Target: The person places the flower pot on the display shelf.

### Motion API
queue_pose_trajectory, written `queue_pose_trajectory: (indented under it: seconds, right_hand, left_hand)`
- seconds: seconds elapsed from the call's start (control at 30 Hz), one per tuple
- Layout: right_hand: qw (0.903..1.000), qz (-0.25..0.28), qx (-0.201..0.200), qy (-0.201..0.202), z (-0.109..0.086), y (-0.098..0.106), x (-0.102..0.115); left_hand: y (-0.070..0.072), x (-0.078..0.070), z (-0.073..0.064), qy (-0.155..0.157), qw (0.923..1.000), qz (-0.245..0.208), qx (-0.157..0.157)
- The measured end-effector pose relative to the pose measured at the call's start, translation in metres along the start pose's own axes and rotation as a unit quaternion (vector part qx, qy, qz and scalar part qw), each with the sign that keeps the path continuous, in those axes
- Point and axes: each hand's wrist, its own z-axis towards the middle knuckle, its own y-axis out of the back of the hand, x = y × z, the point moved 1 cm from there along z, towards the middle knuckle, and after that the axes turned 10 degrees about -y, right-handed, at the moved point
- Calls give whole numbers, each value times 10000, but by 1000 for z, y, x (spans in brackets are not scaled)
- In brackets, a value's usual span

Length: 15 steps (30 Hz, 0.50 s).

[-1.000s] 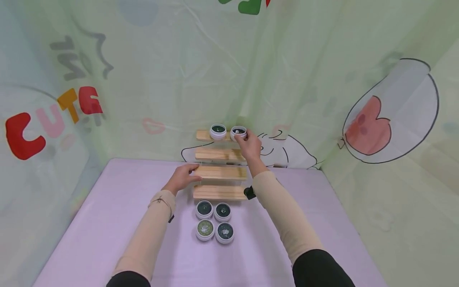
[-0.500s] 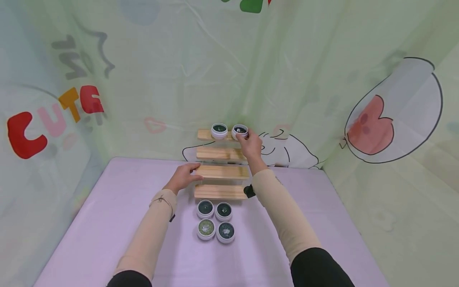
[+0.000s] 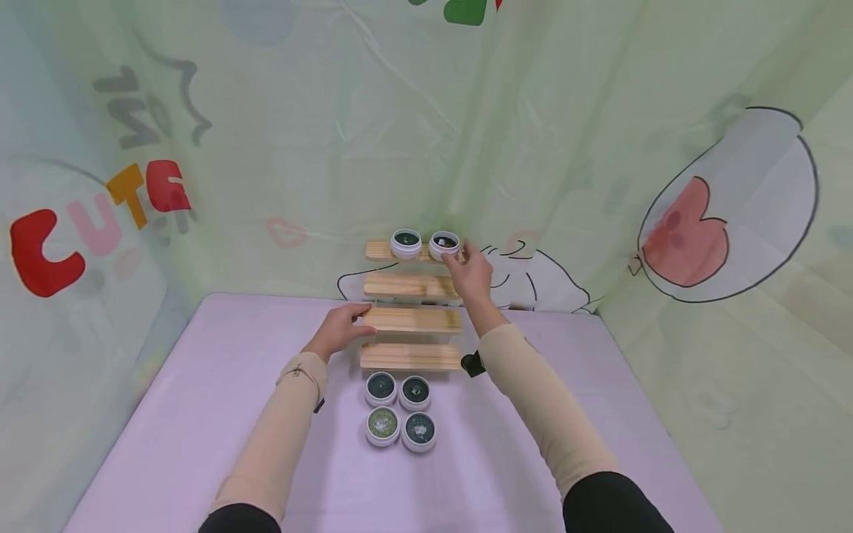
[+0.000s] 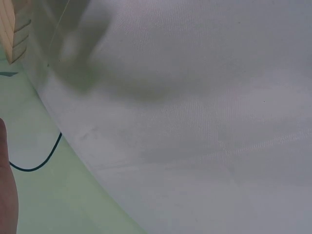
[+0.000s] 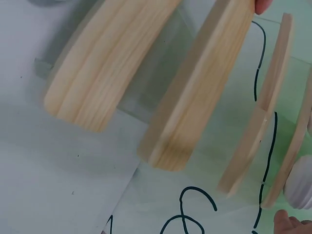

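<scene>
A tiered rack of pale wooden boards (image 3: 411, 320) stands at the back of the table. My left hand (image 3: 336, 331) grips the left end of one of its middle boards, thumb in front and fingers behind; its fingertip (image 5: 263, 6) shows at a board's edge in the right wrist view. Two round white jars with dark green tops, a left jar (image 3: 406, 243) and a right jar (image 3: 443, 246), sit on the top board. My right hand (image 3: 472, 275) is beside the right jar, thumb and fingers spread at its lower right edge. In the right wrist view its fingertips (image 5: 287, 223) lie just below that jar (image 5: 300, 183).
Several more white jars, among them an olive-green-topped one (image 3: 383, 423), stand grouped before the rack on the lilac tablecloth (image 3: 533, 459). A printed pale green curtain (image 3: 320, 148) hangs close behind the rack and along both sides.
My right hand has loosened from the right jar and drawn slightly right and down, its forearm shifting right. The jar stays on the top board. My left hand keeps its hold.
</scene>
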Motion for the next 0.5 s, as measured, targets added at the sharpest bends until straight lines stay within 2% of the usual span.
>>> queue_pose_trajectory:
  seconds: [0.33,0.5]
  right_hand:
    - [9983,577,-53,-45,-20,16,-33]
    - [9978,598,257,-85,-45,24,-56]
  left_hand:
    - [2,1,0,21,10000,-51,16]
    - [3,-7,-4,8,10000,-76,40]
